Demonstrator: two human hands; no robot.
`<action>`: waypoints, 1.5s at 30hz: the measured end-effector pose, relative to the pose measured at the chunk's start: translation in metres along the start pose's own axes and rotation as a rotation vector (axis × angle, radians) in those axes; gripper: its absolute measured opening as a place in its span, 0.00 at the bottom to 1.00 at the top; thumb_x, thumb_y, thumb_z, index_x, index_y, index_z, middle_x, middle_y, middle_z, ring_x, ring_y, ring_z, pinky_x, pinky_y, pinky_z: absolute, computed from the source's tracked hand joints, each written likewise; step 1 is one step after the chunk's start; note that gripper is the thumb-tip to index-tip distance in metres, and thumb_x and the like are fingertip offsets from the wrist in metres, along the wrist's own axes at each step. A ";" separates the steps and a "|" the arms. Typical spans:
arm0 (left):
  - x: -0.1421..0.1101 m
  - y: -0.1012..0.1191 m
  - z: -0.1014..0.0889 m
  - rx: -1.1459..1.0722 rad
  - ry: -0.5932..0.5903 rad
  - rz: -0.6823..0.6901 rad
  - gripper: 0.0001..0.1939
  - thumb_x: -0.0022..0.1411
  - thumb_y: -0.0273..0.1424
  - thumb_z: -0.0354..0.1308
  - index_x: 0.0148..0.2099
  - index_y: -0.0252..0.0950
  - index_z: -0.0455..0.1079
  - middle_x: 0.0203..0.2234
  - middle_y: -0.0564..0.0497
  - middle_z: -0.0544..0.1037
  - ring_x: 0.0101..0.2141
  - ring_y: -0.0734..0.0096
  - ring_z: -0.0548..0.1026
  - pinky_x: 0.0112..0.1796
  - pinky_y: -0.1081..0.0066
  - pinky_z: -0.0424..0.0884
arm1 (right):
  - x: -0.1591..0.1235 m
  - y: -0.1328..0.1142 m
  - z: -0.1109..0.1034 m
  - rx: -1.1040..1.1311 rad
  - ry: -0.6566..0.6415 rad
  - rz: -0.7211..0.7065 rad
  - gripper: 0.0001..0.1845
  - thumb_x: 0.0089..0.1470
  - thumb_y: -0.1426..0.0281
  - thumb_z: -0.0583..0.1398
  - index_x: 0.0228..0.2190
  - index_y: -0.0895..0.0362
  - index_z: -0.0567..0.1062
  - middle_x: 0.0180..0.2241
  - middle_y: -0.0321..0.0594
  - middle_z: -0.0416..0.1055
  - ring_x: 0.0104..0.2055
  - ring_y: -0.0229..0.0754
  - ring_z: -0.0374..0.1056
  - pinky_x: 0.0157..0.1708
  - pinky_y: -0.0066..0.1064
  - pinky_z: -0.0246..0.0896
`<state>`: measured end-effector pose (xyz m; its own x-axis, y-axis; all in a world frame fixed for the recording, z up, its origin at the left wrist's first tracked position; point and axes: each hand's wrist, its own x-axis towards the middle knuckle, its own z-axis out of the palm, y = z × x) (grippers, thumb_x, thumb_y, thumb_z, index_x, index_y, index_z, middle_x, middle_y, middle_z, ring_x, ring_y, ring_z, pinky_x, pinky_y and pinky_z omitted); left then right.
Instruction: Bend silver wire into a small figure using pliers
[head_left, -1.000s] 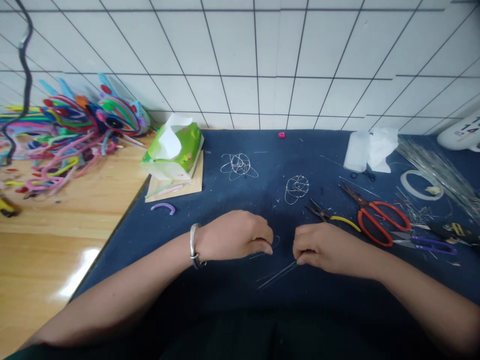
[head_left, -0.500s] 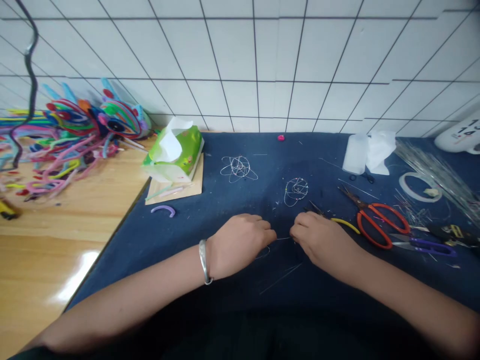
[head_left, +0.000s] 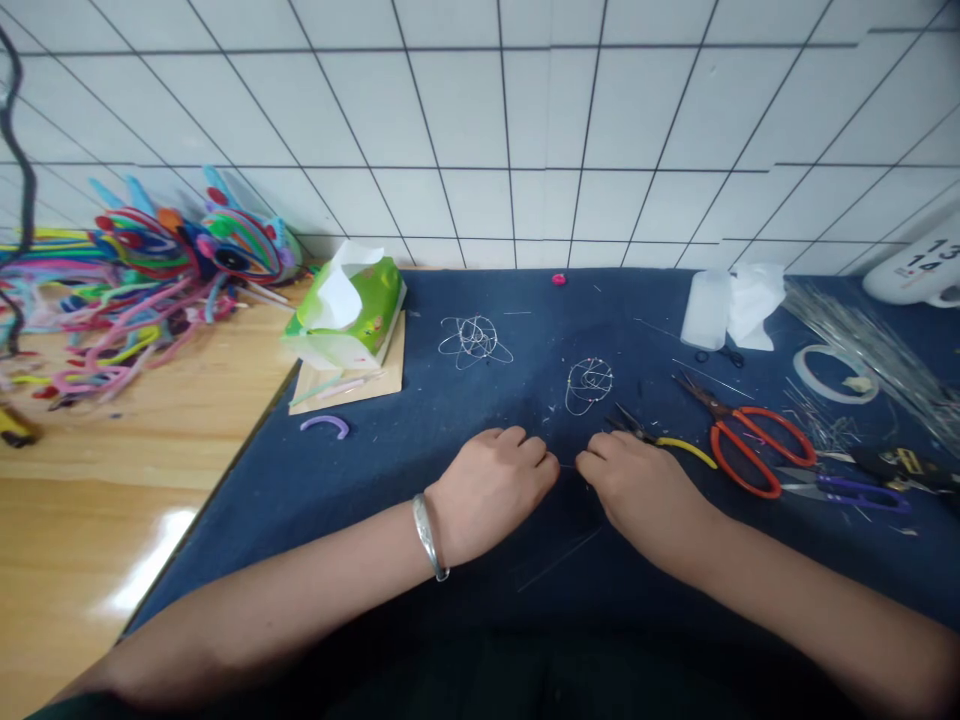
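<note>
My left hand, with a silver bangle at the wrist, is closed in a pinch over the dark blue mat. Facing it, my right hand pinches too. A short stretch of thin wire spans the small gap between the fingertips; the rest of it is hidden by the hands. Just beyond them lies a round wire shape with small beads, and farther left another looped wire shape. Yellow-handled pliers lie right beside my right hand. Loose straight wires rest on the mat nearer my body.
To the right are red-handled scissors, purple snips, a white ring-shaped roll and a bundle of wires. A green tissue pack and a purple curved piece sit left, beside colourful pipe cleaners. A tiled wall stands behind.
My left hand has moved slightly right and turned, narrowing the gap between the hands. The wire loop below it no longer shows. The camera view has shifted a little.
</note>
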<state>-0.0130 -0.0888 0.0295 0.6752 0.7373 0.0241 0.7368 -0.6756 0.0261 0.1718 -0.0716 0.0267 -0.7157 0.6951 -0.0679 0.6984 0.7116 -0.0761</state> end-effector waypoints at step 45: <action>0.015 -0.001 0.033 -1.584 0.218 -0.561 0.05 0.55 0.28 0.56 0.33 0.31 0.66 0.26 0.52 0.72 0.25 0.79 0.71 0.29 0.76 0.70 | 0.015 0.004 0.024 1.618 0.052 0.416 0.10 0.43 0.66 0.61 0.25 0.59 0.67 0.25 0.34 0.68 0.27 0.34 0.66 0.31 0.32 0.64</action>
<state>-0.0028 -0.0767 -0.0033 0.2458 0.9459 -0.2118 0.0187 0.2139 0.9767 0.1636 -0.0611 0.0015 -0.4709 0.8230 -0.3177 0.0796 -0.3191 -0.9444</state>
